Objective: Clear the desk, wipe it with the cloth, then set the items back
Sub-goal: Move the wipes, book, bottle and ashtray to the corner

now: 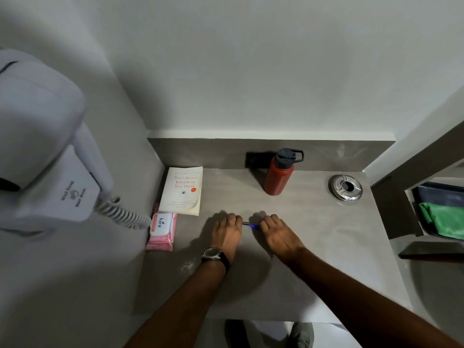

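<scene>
Two bare hands meet at centre of the grey stone-look desk top, both gripping one thin blue pen that lies roughly horizontal just above the surface. Left hand, w/ dark-strapped wristwatch on the wrist, has fingers curled down and closed over the pen's left end. Right hand likewise curled, fingertips pinching the pen's right end. Only a short blue stretch shows between the two hands; cannot tell whether pen touches the desk.

Other items on desk:
- White paperback book, lying flat at far left, against the side wall, cover up.
- Pink wet-wipes pack w/ white flap label, just in front of the book, nearly touching its near edge.
- Red metal water bottle w/ dark grey lid and loop handle, upright, near back wall, well apart from the hands.
- Round chrome cable grommet, set in the desk top at far right.

Off desk: white wall-mounted hair dryer w/ coiled cord at left. Folded green cloth sits in a recessed shelf at right, beside a dark blue folded item.
</scene>
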